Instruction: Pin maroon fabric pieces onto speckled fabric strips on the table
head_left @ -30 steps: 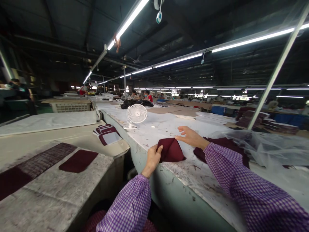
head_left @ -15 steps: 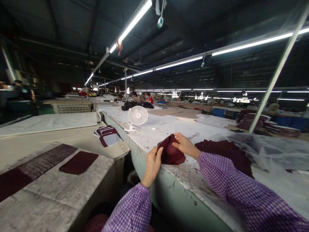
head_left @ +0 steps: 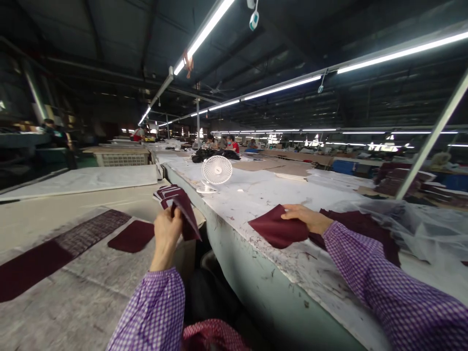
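Room to pass in the dark gap between the left table (head_left: 73,287) and the long white table (head_left: 256,195) — narrowed by the left hand (head_left: 166,234) with its maroon fabric piece (head_left: 188,214). Beyond the right hand (head_left: 305,218), open tabletop up to the small white fan (head_left: 216,170). Hemmed in rightward by maroon fabric pile (head_left: 351,222), crumpled plastic sheet (head_left: 405,219) — and slanted metal pole (head_left: 433,136).

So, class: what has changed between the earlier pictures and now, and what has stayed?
The left hand has lifted a maroon piece and carried it left, off the table. The right hand now lies flat on a second maroon piece. The fan stays put.
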Motion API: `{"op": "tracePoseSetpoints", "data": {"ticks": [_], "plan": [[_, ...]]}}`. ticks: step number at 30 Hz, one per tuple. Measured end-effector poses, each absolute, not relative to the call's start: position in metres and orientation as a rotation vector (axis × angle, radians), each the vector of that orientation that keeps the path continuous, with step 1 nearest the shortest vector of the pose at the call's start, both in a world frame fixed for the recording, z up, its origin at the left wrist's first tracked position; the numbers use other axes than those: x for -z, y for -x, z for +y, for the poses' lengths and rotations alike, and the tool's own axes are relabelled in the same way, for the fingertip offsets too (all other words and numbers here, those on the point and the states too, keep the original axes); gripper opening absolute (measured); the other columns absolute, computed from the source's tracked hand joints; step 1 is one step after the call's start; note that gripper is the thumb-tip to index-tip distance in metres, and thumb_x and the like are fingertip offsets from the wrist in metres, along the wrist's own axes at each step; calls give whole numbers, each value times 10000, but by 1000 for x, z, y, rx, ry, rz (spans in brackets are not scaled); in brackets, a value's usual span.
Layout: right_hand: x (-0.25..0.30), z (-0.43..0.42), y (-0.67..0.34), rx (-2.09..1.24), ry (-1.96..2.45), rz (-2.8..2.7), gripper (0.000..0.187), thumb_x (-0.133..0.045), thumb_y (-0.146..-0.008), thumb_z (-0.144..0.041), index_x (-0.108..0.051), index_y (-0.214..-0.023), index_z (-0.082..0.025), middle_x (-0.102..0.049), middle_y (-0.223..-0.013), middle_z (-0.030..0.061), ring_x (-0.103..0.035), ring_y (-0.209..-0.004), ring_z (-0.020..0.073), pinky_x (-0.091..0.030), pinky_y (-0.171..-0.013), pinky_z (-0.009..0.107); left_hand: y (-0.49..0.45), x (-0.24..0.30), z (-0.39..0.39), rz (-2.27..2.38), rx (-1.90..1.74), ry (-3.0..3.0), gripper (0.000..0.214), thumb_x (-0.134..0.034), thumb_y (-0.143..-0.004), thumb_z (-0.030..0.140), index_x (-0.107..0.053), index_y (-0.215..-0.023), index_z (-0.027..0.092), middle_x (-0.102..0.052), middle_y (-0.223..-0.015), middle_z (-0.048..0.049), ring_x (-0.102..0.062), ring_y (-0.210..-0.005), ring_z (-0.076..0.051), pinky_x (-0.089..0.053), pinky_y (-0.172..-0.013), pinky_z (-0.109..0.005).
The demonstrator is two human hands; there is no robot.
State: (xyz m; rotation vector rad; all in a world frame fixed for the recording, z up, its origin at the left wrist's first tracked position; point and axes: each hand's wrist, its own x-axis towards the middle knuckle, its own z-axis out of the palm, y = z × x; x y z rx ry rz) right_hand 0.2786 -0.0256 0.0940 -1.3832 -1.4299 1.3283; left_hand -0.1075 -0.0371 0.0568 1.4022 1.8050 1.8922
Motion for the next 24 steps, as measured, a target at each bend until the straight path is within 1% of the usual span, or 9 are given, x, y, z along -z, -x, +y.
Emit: {"op": "tracePoseSetpoints", "data": {"ticks": [3, 8, 11, 13, 16, 18, 20, 22, 24], "plan": [[-105, -35, -271, -1332, 1335, -1400, 383, -672, -674, -228, -594, -1044, -163, -673, -1029, 101, -649, -889, 225, -544, -775, 296, 87, -58, -36, 2109, -1470, -1684, 267, -456, -777, 371, -539, -590, 200, -554, -506, -53, -591, -607, -250, -407, -584, -291], [-115, -43, -262, -1240, 1106, -1571, 477, -616, -741, -261, -514, -1201, -185, -636, -1124, 91, -626, -961, 230, -513, -850, 330, 62, -59, -33, 2132, -1444, -1757, 328, -377, -838, 357, -614, -730, 158, -637, -619, -102, -621, -662, -259, -427, -616, -303], [-97, -35, -263, -1044, 1391, -1714, 489, -588, -745, -222, -494, -1222, -166, -651, -1073, 97, -626, -950, 223, -504, -844, 330, 57, -63, -35, 2217, -1394, -1774, 350, -359, -853, 333, -640, -780, 138, -669, -691, -135, -639, -716, -275, -438, -643, -315], [-82, -27, -268, -872, 1608, -1765, 518, -619, -707, -194, -506, -1210, -140, -655, -1031, 118, -621, -948, 250, -489, -847, 366, 53, -69, -36, 2291, -1279, -1802, 357, -355, -858, 324, -654, -813, 132, -685, -760, -155, -646, -772, -289, -444, -666, -324], [-74, -20, -271, -667, 1691, -1746, 592, -689, -641, -168, -514, -1206, -137, -617, -1081, 136, -560, -1043, 281, -407, -936, 413, 45, -82, -38, 2370, -1079, -1826, 349, -377, -848, 316, -670, -870, 128, -690, -850, -176, -642, -845, -307, -452, -689, -341], [-79, -22, -265, -631, 1609, -1782, 467, -666, -707, -239, -549, -1151, -155, -622, -1061, 115, -565, -1017, 247, -399, -935, 399, 37, -92, -39, 2401, -1018, -1833, 351, -383, -846, 309, -677, -895, 123, -687, -880, -185, -638, -868, -308, -455, -699, -348], [-88, -33, -252, -846, 1416, -1908, 304, -580, -809, -358, -609, -1021, -143, -651, -973, 103, -605, -892, 203, -448, -849, 365, 29, -100, -42, 2425, -1019, -1851, 355, -381, -850, 302, -680, -906, 119, -685, -887, -186, -638, -871, -300, -456, -705, -346], [-96, -49, -234, -1268, 1153, -2059, 382, -496, -866, -459, -648, -899, -110, -667, -922, 120, -625, -796, 177, -474, -765, 332, 19, -104, -47, 2438, -1039, -1890, 355, -376, -856, 296, -680, -907, 119, -685, -877, -179, -641, -858, -288, -456, -705, -339], [-99, -65, -217, -1640, 931, -2122, 488, -436, -889, -518, -667, -895, -88, -669, -957, 150, -634, -799, 176, -475, -764, 331, 10, -106, -54, 2436, -1047, -1947, 354, -367, -863, 288, -678, -891, 123, -685, -852, -171, -647, -831, -284, -455, -690, -336]]}}
